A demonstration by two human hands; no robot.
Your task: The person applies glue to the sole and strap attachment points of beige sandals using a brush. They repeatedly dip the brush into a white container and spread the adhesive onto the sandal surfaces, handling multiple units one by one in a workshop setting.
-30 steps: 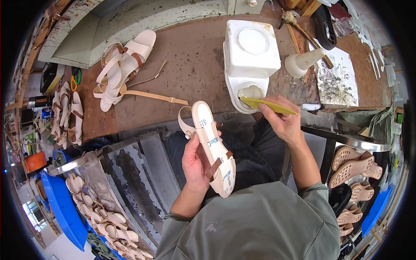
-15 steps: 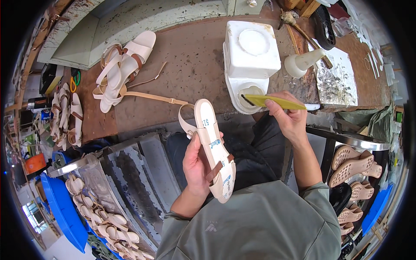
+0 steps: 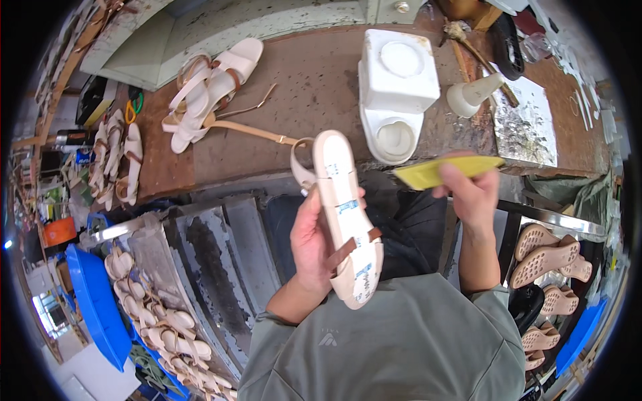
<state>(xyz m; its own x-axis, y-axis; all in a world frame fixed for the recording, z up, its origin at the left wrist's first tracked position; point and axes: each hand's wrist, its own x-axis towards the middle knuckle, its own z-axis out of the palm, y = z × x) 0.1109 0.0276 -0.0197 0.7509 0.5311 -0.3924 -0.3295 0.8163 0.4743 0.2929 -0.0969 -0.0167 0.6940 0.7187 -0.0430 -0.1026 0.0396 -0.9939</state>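
My left hand [image 3: 309,234] is closed around the side of a cream sandal [image 3: 342,204], a brown strap across its front part. The sandal's pale, flat underside, with blue printing, faces up, and its ankle strap hangs to the left. My right hand [image 3: 473,197], a little blurred, grips a flat yellow glue brush [image 3: 428,172] over the bench's front edge. Its bristle tip is smeared by motion. Just beyond the brush stands a white glue pot [image 3: 400,73] with a round open cup [image 3: 396,142] at its front.
Finished-looking cream sandals [image 3: 212,87] lie at the bench's left. A white nozzle-shaped cone [image 3: 473,95], a hammer [image 3: 485,57] and a stained white sheet [image 3: 525,120] lie to the right. More sandals [image 3: 164,334] fill a rack at left; tan soles [image 3: 545,260] sit at right.
My right hand has drawn the yellow brush out of the pot's cup and moved it right and toward me. My left hand still holds the sandal, shifted slightly to the right.
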